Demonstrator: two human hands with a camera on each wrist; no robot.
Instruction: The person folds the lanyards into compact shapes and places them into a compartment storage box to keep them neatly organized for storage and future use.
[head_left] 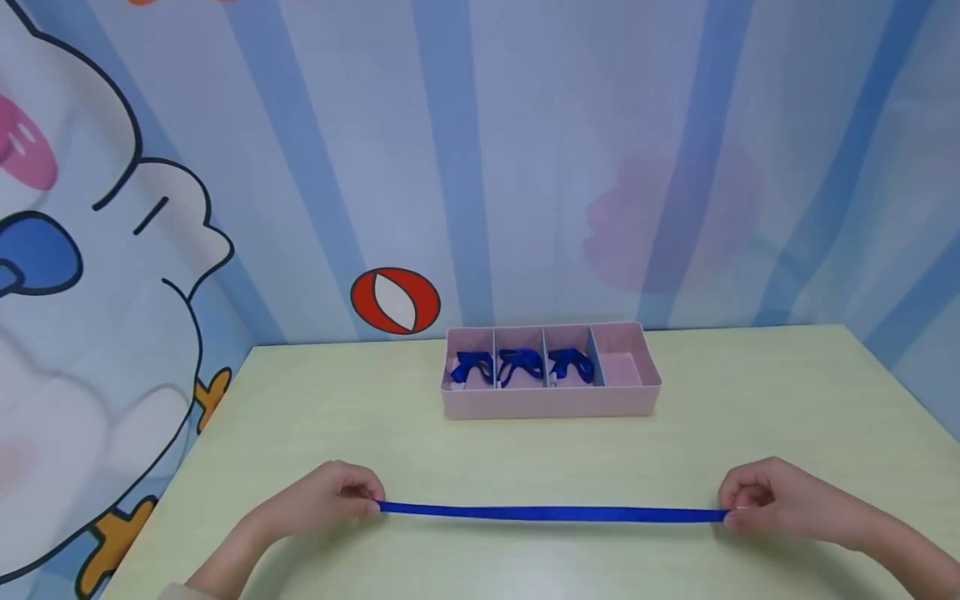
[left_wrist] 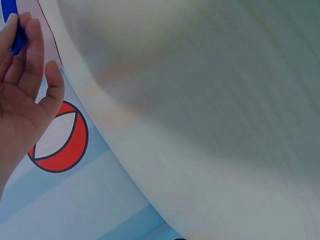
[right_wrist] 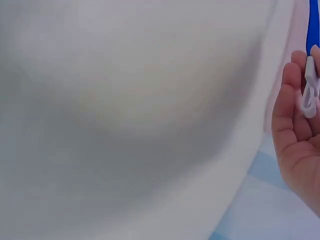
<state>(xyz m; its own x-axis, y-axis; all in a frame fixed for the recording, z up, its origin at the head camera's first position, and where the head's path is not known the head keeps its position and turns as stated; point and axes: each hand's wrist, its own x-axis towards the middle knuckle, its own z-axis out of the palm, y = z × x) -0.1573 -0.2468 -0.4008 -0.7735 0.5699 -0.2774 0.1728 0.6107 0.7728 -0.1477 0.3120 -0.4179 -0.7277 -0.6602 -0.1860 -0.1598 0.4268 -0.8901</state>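
A blue lanyard stretches almost straight from side to side above the front of the table, sagging only slightly. My left hand pinches one end of it between thumb and fingers; in the left wrist view that blue end pokes out past the fingertips. At the other end, my right hand pinches the strap. A white plastic hook on the lanyard lies against the right fingers in the right wrist view.
Behind the lanyard stands a pink divided box. Three of its compartments hold folded blue lanyards; the rightmost shows a bare floor. A printed backdrop rises behind the pale table.
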